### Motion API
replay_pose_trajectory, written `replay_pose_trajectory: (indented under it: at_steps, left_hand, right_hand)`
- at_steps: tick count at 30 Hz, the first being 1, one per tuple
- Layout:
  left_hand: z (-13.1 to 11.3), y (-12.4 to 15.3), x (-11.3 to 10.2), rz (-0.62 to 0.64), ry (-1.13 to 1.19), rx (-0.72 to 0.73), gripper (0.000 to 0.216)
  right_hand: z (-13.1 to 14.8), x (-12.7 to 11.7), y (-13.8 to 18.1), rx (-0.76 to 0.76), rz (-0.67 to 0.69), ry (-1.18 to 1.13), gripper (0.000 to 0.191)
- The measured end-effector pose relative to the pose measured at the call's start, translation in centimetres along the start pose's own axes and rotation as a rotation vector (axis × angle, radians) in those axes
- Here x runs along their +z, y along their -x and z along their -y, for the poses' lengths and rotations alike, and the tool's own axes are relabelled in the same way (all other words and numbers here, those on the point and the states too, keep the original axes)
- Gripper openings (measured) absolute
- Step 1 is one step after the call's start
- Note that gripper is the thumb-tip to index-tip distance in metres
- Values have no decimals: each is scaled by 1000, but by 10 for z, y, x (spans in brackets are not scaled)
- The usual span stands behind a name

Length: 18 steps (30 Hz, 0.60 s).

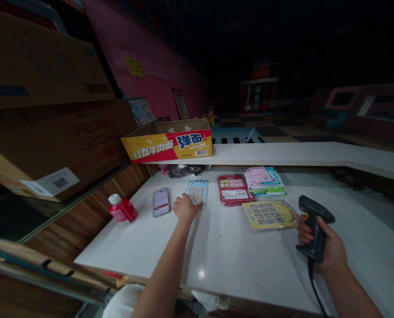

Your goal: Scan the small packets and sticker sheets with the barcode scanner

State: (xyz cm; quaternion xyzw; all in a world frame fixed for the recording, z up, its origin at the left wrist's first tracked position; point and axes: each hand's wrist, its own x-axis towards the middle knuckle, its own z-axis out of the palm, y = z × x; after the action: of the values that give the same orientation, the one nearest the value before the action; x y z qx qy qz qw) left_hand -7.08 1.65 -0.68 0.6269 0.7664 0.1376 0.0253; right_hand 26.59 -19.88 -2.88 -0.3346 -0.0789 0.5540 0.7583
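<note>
My left hand (pixel 187 206) rests at the lower end of a light-blue packet (pixel 197 189) printed with a grid of small pictures, which lies flat on the white countertop (pixel 223 260). Its fingers curl loosely off to the packet's left and my thumb reaches across to its lower right corner; I cannot tell whether they pinch it.

My right hand (pixel 332 247) is wrapped firmly around the handle of a black barcode scanner (pixel 317 229), raised just beside the right end of a yellow packet (pixel 266 215) with a similar grid. The scanner's cord (pixel 312 274) drops from the bottom of the handle.

Beyond the yellow packet sit a stack of red packets (pixel 233 189) and, to their right, a pile of pink, teal and green packets (pixel 266 181). Left of my left hand lie a smartphone (pixel 161 202) and a red bottle (pixel 123 210) with a white cap, tilted in my view. An open noodle carton (pixel 170 145) stands on the raised ledge (pixel 283 153) behind.
</note>
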Motion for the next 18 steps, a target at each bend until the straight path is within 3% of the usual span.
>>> replay_pose_trajectory:
  at_steps: [5,9,11,14,18]
  left_hand:
    - [2,0,-3,-31,-11,6,78]
    - [12,-11,-5,-13,80,-27,65]
    - [19,-19,-5,51,249,-61,50]
    - [26,-27,-2,228,712,-153,31]
    - [24,-20,3,355,1097,-191,23]
  right_hand:
    - [-1,-2,-1,-6,-3,3,39]
    - [0,-4,-2,7,7,-1,38]
    - [-1,-4,-3,8,10,-1,37]
    - [-1,-4,-3,7,9,-8,37]
    - [-1,-4,-2,10,14,-7,36]
